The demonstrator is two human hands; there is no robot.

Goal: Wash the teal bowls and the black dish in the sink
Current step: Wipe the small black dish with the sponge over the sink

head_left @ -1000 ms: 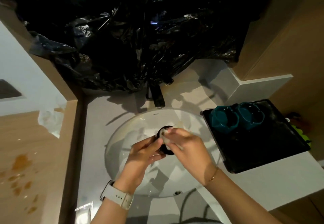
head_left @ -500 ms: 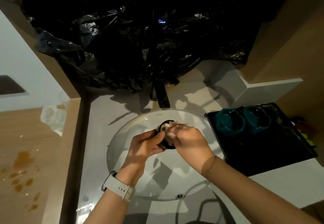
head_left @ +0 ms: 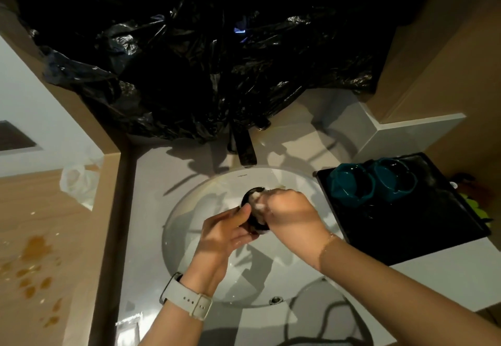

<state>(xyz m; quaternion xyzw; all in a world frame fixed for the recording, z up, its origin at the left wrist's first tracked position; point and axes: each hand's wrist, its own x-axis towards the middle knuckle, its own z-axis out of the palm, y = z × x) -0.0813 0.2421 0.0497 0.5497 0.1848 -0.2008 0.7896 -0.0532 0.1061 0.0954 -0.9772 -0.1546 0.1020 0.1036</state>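
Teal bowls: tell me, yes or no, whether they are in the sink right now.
No, both teal bowls sit on the black tray beside the sink.

Most of the black dish (head_left: 253, 211) is hidden: the left hand (head_left: 226, 233) covers its near left side and the right hand (head_left: 291, 214) covers its right half. The right hand's fingertips are buried in something pale and foamy whose kind cannot be told. Black plastic sheeting (head_left: 206, 55) hides the base of the faucet (head_left: 245, 149). Both forearms are cut off by the bottom edge. The green object (head_left: 473, 206) beyond the black tray (head_left: 412, 234) is too small to identify.
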